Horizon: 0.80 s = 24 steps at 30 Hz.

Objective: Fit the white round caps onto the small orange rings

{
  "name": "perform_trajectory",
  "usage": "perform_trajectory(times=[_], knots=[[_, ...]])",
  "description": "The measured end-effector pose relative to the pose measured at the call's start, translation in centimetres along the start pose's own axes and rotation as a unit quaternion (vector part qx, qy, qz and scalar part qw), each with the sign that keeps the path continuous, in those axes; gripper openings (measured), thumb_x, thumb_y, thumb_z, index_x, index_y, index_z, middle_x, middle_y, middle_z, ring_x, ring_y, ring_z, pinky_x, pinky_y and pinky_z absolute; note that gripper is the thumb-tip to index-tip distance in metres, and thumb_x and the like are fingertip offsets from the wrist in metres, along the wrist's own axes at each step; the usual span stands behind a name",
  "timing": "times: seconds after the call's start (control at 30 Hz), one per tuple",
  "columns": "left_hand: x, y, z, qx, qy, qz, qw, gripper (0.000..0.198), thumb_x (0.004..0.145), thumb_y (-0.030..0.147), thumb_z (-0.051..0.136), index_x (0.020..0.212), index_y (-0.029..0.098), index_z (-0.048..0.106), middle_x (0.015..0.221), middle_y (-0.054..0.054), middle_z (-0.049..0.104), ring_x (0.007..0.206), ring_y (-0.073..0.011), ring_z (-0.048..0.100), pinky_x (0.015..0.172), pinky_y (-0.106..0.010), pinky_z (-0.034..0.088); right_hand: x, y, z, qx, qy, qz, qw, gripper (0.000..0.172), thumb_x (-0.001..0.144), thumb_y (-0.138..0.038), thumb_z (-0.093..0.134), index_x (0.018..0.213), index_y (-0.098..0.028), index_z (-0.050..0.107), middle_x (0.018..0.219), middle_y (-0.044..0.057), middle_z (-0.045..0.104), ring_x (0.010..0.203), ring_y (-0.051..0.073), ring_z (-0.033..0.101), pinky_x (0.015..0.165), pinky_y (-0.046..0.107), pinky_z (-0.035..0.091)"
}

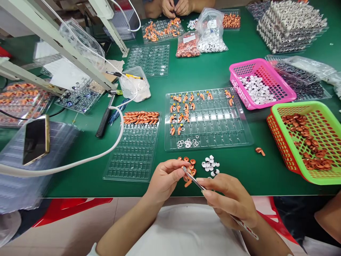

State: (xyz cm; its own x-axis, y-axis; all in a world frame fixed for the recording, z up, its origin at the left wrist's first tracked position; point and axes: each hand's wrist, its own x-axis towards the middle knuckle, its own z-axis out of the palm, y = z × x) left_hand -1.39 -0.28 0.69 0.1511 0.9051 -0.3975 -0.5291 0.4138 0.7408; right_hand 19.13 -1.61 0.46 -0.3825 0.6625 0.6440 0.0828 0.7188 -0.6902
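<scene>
The work surface is formed by a green table [199, 76]. At the centre, a large clear tray [223, 133] is laid, with orange parts [185, 159] and white discs [207, 168] placed loose below it; a narrower clear tray [129, 153] and a hammer [104, 119] are laid at centre left. A pink basket [271, 103] and a red basket [279, 149] are set at the right, and a loaded tray stack [290, 30] at upper right.

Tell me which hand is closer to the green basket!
Right. The right hand is left of the green basket; the left hand is farther away, beyond the right hand.
</scene>
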Motion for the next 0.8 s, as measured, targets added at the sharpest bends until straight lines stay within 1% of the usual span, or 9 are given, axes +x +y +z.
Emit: perform_trajectory(times=[0.07, 0.13, 0.27, 0.37, 0.43, 0.5, 0.63, 0.8], knots=[[0.04, -0.02, -0.04, 0.006, -0.007, 0.001, 1.0, 0.023, 0.066, 0.031, 0.088, 0.082, 0.016, 0.081, 0.069, -0.005, 0.071, 0.06, -0.014, 0.062, 0.057, -0.026, 0.05, 0.08, 0.06, -0.16, 0.011, -0.003, 0.016, 1.0, 0.044, 0.094, -0.008, 0.043, 0.135, -0.021, 0.054, 0.128, 0.012, 0.066, 0.078, 0.014, 0.069, 0.062, 0.028, 0.051], [0.08, -0.01, -0.02, 0.008, -0.015, 0.002, 1.0, 0.023, 0.066, 0.031, 0.087, 0.082, 0.016, 0.081, 0.068, -0.005, 0.071, 0.058, -0.0136, 0.06, 0.055, -0.026, 0.049, 0.28, 0.15, -0.37, 0.032, 0.0, 0.017, 0.999, 0.041, 0.095, -0.011, 0.045, 0.133, -0.021, 0.055, 0.126, 0.012, 0.067, 0.075, 0.013, 0.069, 0.061, 0.028, 0.052], [0.15, 0.01, 0.0, 0.003, -0.038, 0.001, 0.999, 0.021, 0.069, 0.031, 0.086, 0.083, 0.017, 0.081, 0.068, -0.006, 0.07, 0.059, -0.0143, 0.06, 0.052, -0.026, 0.048, 0.38, 0.31, -0.71, 0.06, 0.011, 0.008, 0.998, 0.041, 0.093, -0.009, 0.047, 0.132, -0.017, 0.056, 0.125, 0.014, 0.067, 0.067, 0.012, 0.067, 0.058, 0.029, 0.051], [0.17, -0.03, -0.12, -0.005, -0.049, 0.003, 0.999, 0.018, 0.072, 0.029, 0.084, 0.086, 0.018, 0.081, 0.069, -0.006, 0.071, 0.058, -0.0139, 0.06, 0.051, -0.026, 0.048, 0.12, 0.33, -0.94, 0.049, 0.015, 0.015, 0.999, 0.041, 0.094, -0.011, 0.047, 0.133, -0.019, 0.056, 0.127, 0.014, 0.067, 0.072, 0.015, 0.07, 0.062, 0.032, 0.055], [0.16, -0.03, -0.16, 0.0, -0.043, 0.004, 0.999, 0.019, 0.072, 0.029, 0.084, 0.087, 0.017, 0.081, 0.071, -0.007, 0.072, 0.057, -0.0134, 0.06, 0.052, -0.026, 0.048, 0.07, 0.29, -1.03, 0.039, 0.016, 0.021, 0.999, 0.04, 0.095, -0.013, 0.048, 0.133, -0.02, 0.056, 0.127, 0.013, 0.067, 0.078, 0.017, 0.071, 0.068, 0.035, 0.058], [0.17, 0.0, -0.09, 0.002, -0.04, 0.003, 0.999, 0.02, 0.071, 0.03, 0.084, 0.087, 0.017, 0.081, 0.072, -0.007, 0.072, 0.057, -0.0134, 0.06, 0.052, -0.026, 0.049, 0.22, 0.24, -1.04, 0.035, 0.012, 0.02, 0.999, 0.04, 0.095, -0.014, 0.049, 0.134, -0.02, 0.055, 0.126, 0.013, 0.067, 0.08, 0.018, 0.072, 0.07, 0.036, 0.059], [0.2, 0.15, 0.17, -0.015, -0.057, 0.002, 0.998, 0.02, 0.071, 0.03, 0.085, 0.086, 0.017, 0.081, 0.069, -0.007, 0.071, 0.056, -0.0138, 0.06, 0.05, -0.025, 0.048, 0.7, 0.25, -0.89, 0.032, -0.004, 0.018, 0.999, 0.039, 0.096, -0.012, 0.047, 0.133, -0.021, 0.055, 0.126, 0.013, 0.068, 0.077, 0.016, 0.072, 0.068, 0.033, 0.059], [0.19, 0.15, 0.0, -0.008, -0.05, -0.002, 0.999, 0.021, 0.07, 0.029, 0.085, 0.086, 0.017, 0.081, 0.072, -0.008, 0.073, 0.057, -0.0148, 0.061, 0.049, -0.026, 0.047, 0.96, 0.41, -0.88, 0.044, -0.012, 0.015, 0.999, 0.039, 0.096, -0.013, 0.047, 0.134, -0.02, 0.054, 0.126, 0.014, 0.067, 0.081, 0.016, 0.072, 0.072, 0.033, 0.06]])
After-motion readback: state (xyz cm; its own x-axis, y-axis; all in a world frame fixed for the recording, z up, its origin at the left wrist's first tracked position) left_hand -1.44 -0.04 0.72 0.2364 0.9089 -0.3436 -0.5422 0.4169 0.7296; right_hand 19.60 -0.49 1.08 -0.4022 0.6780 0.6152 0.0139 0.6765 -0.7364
